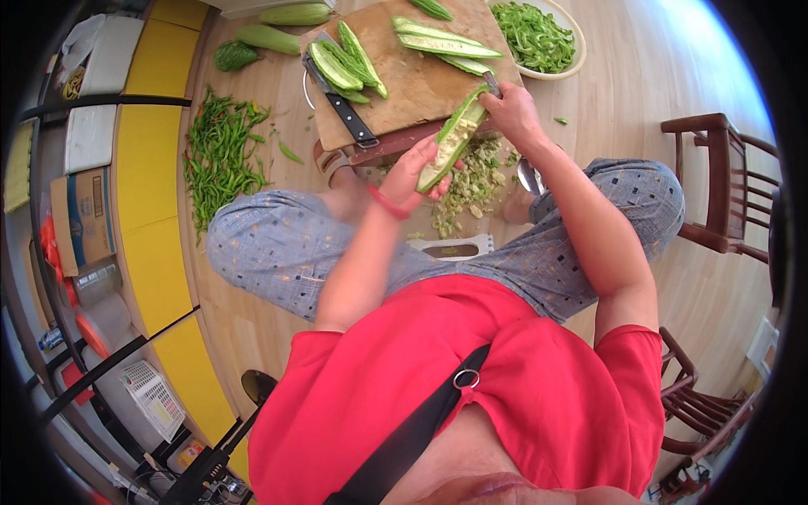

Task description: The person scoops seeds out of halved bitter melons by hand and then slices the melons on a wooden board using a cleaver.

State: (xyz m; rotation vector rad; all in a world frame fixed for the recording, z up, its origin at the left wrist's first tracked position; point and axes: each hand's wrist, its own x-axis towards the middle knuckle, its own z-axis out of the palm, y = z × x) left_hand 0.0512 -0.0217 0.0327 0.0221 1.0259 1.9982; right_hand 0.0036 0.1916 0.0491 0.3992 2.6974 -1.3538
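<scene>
The left hand [410, 174] holds a halved green gourd [452, 138] near the middle of the picture, its fingers wrapped around the lower end. The right hand [511, 108], at about one o'clock from the gourd, has its fingers pinched on a small metal tool [491, 82], maybe a spoon, but it is too small to tell for sure. The tool touches the gourd's top end. Below the gourd lies a pile of pale scooped-out seeds [471, 181] on the floor. At twelve o'clock sits a wooden cutting board [412, 80] with more gourd halves [446, 44] and a big knife [337, 97]. A bowl of green slices [537, 35] is at one o'clock. Green chillies [220, 151] lie at nine o'clock. The gourd looks wet inside, so it could slip from the left hand, or the tool could slide off and poke the fingers.
</scene>
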